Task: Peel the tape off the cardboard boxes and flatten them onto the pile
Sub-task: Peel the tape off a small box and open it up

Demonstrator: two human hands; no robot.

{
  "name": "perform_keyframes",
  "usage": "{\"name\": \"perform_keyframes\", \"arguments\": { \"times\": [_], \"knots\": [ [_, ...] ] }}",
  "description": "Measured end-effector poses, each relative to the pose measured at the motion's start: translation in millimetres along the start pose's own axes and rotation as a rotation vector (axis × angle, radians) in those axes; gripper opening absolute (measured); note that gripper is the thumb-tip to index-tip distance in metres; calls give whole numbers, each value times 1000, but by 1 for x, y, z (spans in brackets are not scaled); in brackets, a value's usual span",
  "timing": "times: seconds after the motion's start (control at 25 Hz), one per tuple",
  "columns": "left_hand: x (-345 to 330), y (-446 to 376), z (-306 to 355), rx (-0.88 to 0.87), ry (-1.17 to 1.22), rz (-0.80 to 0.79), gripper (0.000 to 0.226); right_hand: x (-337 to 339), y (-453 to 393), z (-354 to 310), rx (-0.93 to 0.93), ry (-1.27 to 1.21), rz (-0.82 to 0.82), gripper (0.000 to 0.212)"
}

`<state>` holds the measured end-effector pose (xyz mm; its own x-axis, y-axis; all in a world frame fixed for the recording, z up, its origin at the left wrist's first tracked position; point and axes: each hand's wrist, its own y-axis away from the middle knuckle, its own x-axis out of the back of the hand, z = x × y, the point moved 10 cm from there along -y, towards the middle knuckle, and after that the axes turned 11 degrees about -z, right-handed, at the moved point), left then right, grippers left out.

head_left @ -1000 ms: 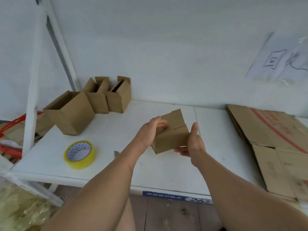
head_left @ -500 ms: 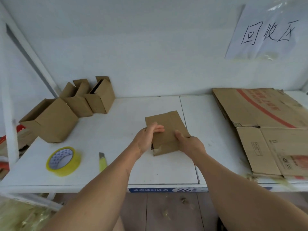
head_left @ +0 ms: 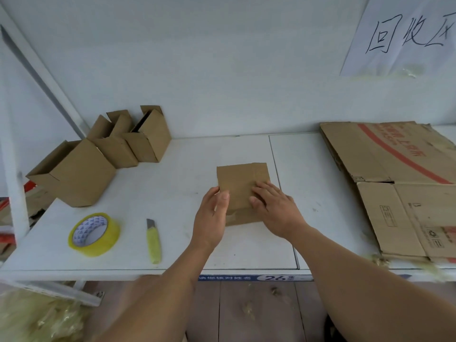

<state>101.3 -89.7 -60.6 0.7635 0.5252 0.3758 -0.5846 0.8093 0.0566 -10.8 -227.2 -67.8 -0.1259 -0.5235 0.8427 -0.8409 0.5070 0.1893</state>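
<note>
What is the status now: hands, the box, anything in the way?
Left hand holds the flattened box at its left edge; right hand presses flat on it. Box lies on the shelf, not yet on the pile. Path clear.

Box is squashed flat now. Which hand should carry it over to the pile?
Probably the right hand: it presses flat on the flattened box and is nearer the pile. The left hand grips the far edge.
</note>
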Motion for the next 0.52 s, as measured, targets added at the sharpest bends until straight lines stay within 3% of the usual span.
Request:
{"name": "perform_keyframes", "arguments": {
  "times": [0.16, 0.32, 0.52],
  "knots": [
    [-8, 1, -12, -5, -50, -26, 45, -1, -1, 1, -4, 11, -14, 60],
    [-6, 9, -13, 86, 132, 6, 45, -6, 3, -1, 44, -50, -82, 71],
    [5, 7, -6, 126, 293, 7, 57, 2, 20, 0, 16, -274, 104, 57]
  ]
}}
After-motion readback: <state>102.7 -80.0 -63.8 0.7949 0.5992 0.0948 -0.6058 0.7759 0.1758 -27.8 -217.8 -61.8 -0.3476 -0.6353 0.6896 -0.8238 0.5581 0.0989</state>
